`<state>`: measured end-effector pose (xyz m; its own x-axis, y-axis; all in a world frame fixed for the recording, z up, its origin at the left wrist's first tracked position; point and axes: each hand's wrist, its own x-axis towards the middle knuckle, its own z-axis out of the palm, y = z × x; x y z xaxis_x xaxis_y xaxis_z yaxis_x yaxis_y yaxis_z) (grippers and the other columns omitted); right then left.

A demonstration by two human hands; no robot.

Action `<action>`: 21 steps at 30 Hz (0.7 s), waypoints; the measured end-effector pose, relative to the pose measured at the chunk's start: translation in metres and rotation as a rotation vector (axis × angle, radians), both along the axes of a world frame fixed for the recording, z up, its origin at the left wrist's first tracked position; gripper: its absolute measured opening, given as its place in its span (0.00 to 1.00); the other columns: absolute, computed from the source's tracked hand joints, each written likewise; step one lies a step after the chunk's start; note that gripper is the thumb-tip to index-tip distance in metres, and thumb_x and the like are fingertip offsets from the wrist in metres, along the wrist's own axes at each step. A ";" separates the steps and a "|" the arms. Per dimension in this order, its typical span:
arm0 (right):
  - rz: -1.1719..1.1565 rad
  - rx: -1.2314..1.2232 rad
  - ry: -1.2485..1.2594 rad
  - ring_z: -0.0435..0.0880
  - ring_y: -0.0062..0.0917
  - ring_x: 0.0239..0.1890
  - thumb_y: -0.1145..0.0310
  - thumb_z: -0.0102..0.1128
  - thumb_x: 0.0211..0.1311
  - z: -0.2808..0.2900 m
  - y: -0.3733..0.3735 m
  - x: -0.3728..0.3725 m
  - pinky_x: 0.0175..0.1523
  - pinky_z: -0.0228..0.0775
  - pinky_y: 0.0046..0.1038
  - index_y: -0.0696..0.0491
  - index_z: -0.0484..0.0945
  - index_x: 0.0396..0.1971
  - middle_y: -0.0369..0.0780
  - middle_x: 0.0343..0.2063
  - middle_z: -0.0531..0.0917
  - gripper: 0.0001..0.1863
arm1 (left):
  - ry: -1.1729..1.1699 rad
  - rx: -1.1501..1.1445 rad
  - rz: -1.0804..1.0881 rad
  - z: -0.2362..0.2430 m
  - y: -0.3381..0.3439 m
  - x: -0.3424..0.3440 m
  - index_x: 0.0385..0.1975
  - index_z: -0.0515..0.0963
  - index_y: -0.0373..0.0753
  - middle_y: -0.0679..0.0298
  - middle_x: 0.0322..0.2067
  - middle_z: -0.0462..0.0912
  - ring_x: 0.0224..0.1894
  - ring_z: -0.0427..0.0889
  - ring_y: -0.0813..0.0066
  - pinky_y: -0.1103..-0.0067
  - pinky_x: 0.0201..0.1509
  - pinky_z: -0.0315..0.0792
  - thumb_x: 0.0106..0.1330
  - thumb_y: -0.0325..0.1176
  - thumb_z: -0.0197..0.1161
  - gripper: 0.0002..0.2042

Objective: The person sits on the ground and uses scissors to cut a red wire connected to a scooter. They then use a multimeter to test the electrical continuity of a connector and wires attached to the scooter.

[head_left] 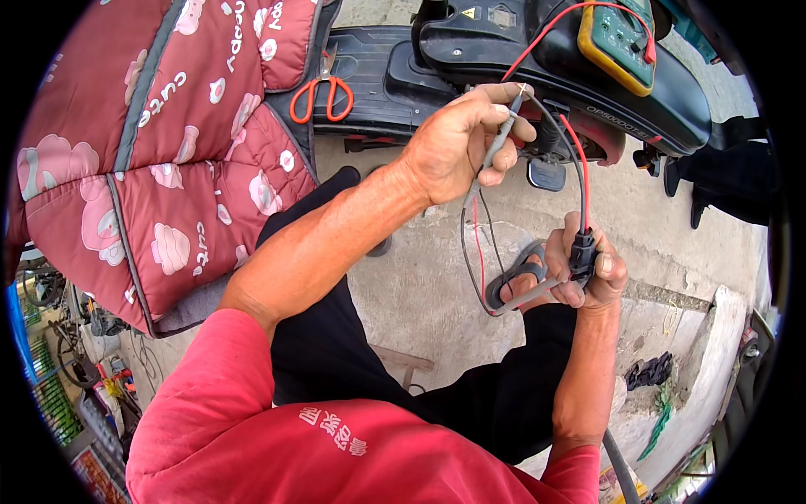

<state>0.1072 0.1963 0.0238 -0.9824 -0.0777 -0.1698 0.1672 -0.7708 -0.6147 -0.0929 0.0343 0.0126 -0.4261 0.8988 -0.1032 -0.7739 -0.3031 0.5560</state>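
Observation:
My left hand [449,147], raised in front of the scooter, is closed around a slim grey test probe [501,139]. Its tip meets the end of a black wire [554,118] at my fingertips. Lower and to the right, my right hand [610,273] grips a black plug connector [581,252]. A red wire [583,160] and that black wire rise from the connector, and a grey cable [533,294] leaves it on the left. Thin dark and red leads [466,252] hang below my left hand. A multimeter [617,42] in a yellow case rests on the scooter, a red lead [550,25] curving from it.
Orange-handled scissors [323,94] lie on the scooter footboard [369,76]. A padded red quilted cover [180,168] fills the left side. Another person's dark-trousered legs [730,181] stand at the right. Dark cloth [651,370] and green rope [661,424] lie by a concrete ledge.

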 end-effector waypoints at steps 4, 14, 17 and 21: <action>0.005 0.006 0.026 0.67 0.18 0.06 0.58 0.68 0.52 0.006 -0.003 -0.004 0.09 0.63 0.21 0.56 0.65 0.27 0.45 0.19 0.73 0.22 | 0.064 -0.045 0.067 0.010 -0.001 0.004 0.59 0.70 0.43 0.62 0.34 0.81 0.24 0.74 0.79 0.83 0.19 0.64 0.73 0.37 0.48 0.17; 0.035 0.028 -0.014 0.70 0.19 0.08 0.53 0.67 0.53 -0.003 0.000 -0.001 0.11 0.63 0.20 0.59 0.70 0.36 0.48 0.22 0.76 0.25 | 0.147 -0.277 0.133 0.011 0.002 -0.003 0.37 0.75 0.38 0.66 0.27 0.77 0.19 0.67 0.81 0.83 0.19 0.58 0.73 0.41 0.54 0.12; 0.004 0.020 -0.037 0.71 0.19 0.09 0.51 0.65 0.54 -0.009 0.003 -0.001 0.12 0.64 0.20 0.59 0.71 0.40 0.49 0.23 0.76 0.26 | 0.157 -0.294 0.178 0.006 0.001 -0.004 0.39 0.75 0.36 0.65 0.26 0.77 0.19 0.65 0.84 0.85 0.18 0.57 0.73 0.42 0.55 0.13; -0.054 -0.031 -0.114 0.71 0.18 0.11 0.51 0.61 0.59 -0.005 0.004 -0.006 0.14 0.64 0.20 0.57 0.71 0.39 0.47 0.25 0.76 0.23 | 0.161 -0.413 0.068 0.008 0.002 0.004 0.44 0.75 0.32 0.64 0.25 0.76 0.15 0.62 0.88 0.89 0.14 0.54 0.71 0.47 0.58 0.20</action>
